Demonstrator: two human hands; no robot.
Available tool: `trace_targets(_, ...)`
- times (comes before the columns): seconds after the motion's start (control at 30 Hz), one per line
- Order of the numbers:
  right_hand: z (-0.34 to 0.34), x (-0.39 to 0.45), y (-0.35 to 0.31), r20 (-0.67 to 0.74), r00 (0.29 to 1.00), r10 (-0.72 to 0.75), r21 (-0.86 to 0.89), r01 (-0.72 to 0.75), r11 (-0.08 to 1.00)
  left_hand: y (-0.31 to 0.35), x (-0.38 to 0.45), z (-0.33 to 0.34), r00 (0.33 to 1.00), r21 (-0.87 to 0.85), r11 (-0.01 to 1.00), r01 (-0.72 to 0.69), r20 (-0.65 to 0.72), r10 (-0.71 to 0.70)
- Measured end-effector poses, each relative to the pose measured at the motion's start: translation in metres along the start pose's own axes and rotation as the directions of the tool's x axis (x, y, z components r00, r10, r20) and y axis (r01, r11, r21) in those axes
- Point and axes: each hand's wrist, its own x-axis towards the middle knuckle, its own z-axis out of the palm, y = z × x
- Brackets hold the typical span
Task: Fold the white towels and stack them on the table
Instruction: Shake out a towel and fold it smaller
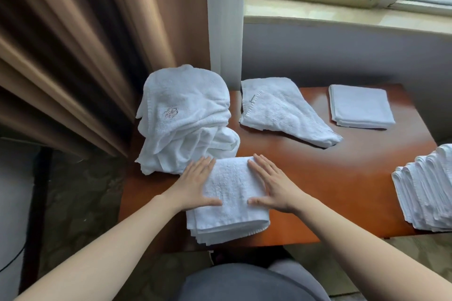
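Observation:
A folded white towel (230, 198) lies on the near left part of the wooden table (342, 178). My left hand (195, 183) presses flat on its left side, fingers straight. My right hand (271, 183) presses flat on its right side, thumb pointing inward. A heap of unfolded white towels (186, 117), one with an embroidered emblem, sits just behind at the table's left end. A loosely folded towel (278, 110) lies at the back middle. A neat small folded towel (359, 105) lies at the back right. A fanned stack of folded white cloths (428, 188) sits at the right edge.
Brown curtains (73, 56) hang left of the table, with a white sheer curtain (225, 19) behind the heap. A window sill (342, 14) and window run along the back. My grey-clad legs (244, 283) are below the table's near edge.

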Motion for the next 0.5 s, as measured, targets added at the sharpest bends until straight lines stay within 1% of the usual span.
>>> trace_targets(0.1, -0.015, -0.003, 0.013, -0.074, 0.996, 0.050, 0.007, -0.049, 0.999, 0.017, 0.016, -0.020, 0.998, -0.128, 0.991, 0.049, -0.037, -0.054)
trace_targets(0.17, -0.027, -0.002, 0.028, -0.111, 0.986, 0.122, 0.024, -0.120, 0.992, 0.032, 0.034, -0.034, 0.995, -0.198, 0.979, 0.057, -0.068, -0.072)
trace_targets(0.27, -0.050, 0.006, 0.059, -0.126, 0.959, 0.254, 0.069, -0.247, 0.967, 0.057, 0.068, -0.049, 0.986, -0.317, 0.945, 0.084, -0.110, -0.125)
trace_targets(0.33, -0.065, 0.014, 0.081, -0.140, 0.941, 0.308, 0.083, -0.299, 0.951, 0.072, 0.094, -0.055, 0.983, -0.388, 0.912, 0.135, -0.065, -0.173)
trace_targets(0.4, -0.078, 0.020, 0.103, -0.144, 0.927, 0.347, 0.113, -0.333, 0.936, 0.085, 0.119, -0.057, 0.979, -0.393, 0.900, 0.190, 0.001, -0.206)
trace_targets(0.5, -0.093, 0.032, 0.132, -0.106, 0.908, 0.404, 0.166, -0.384, 0.908, 0.096, 0.154, -0.057, 0.965, -0.394, 0.886, 0.245, 0.008, -0.263)
